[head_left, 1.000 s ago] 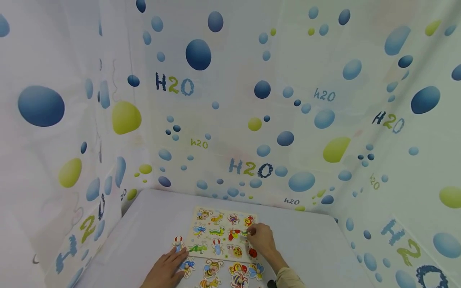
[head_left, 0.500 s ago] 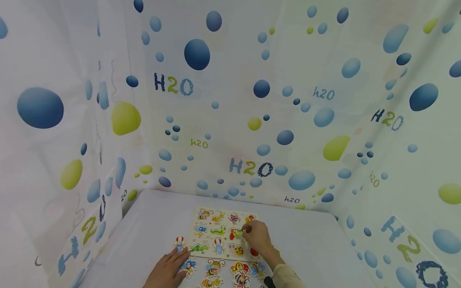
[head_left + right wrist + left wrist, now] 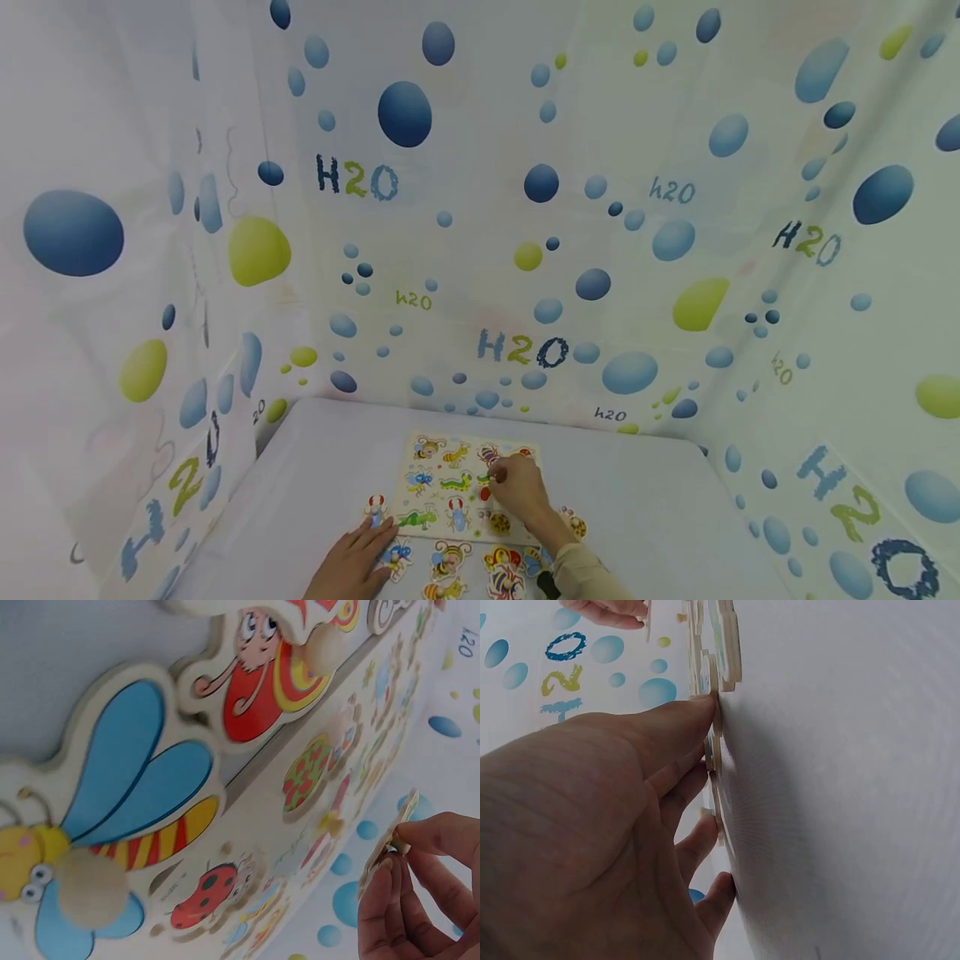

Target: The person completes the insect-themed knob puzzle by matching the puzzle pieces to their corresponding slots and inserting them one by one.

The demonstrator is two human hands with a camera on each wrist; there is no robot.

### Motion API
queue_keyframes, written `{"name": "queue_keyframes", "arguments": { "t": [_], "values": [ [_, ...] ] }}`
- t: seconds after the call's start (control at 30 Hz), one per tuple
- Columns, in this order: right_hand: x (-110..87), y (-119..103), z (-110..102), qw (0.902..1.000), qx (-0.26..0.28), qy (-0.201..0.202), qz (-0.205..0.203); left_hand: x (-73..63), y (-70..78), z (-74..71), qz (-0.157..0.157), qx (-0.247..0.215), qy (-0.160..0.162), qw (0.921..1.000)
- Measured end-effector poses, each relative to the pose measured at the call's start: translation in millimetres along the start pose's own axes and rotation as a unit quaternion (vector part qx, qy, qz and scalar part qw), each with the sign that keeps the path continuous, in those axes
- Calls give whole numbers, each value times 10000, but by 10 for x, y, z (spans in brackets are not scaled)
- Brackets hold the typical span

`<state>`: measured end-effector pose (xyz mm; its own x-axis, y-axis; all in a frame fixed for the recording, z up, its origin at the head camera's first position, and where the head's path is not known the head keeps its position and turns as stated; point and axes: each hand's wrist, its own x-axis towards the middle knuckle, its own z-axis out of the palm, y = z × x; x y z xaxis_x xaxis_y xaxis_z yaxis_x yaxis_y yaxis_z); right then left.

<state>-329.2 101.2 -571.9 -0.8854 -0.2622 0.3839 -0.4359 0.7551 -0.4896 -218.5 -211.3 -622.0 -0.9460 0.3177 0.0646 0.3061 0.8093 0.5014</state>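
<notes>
My right hand (image 3: 525, 492) pinches a thin wooden puzzle piece by its small knob, above the right half of the puzzle board (image 3: 472, 460). Seen nearly edge-on in the right wrist view, the puzzle piece (image 3: 386, 844) stands tilted away from the board; a bit of green shows at my fingertips in the head view. My left hand (image 3: 352, 558) rests on the table with fingers extended, touching loose pieces near the board's lower left corner. By those fingers lie a blue insect piece (image 3: 397, 557) and a stag beetle piece (image 3: 376, 507).
Along the board's near edge lie more knobbed pieces: a bee (image 3: 450, 557), a red butterfly (image 3: 497, 557), a spider (image 3: 508, 583) and a blue-winged insect (image 3: 112, 802). A spotted piece (image 3: 576, 523) lies right of the board. Bubble-printed curtains (image 3: 450, 292) surround the white table (image 3: 622, 492).
My right hand has moved left across the board, carrying the puzzle piece, and the spotted piece at right has come into view. My left hand stays where it was.
</notes>
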Motion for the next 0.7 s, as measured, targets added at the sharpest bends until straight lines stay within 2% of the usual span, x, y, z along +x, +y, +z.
{"name": "queue_keyframes", "arguments": {
  "t": [0.2, 0.5, 0.7],
  "values": [
    [55, -91, 81, 9999, -26, -72, -66, 29, -35, 19, 12, -21, -79, 10000],
    [120, -225, 187, 9995, 84, -154, -262, 4, -13, -8, -70, -28, -90, 9999],
    [121, -268, 215, 9992, 259, -214, -237, 7, -14, 3, 41, -14, -81, 10000]
  ]
}}
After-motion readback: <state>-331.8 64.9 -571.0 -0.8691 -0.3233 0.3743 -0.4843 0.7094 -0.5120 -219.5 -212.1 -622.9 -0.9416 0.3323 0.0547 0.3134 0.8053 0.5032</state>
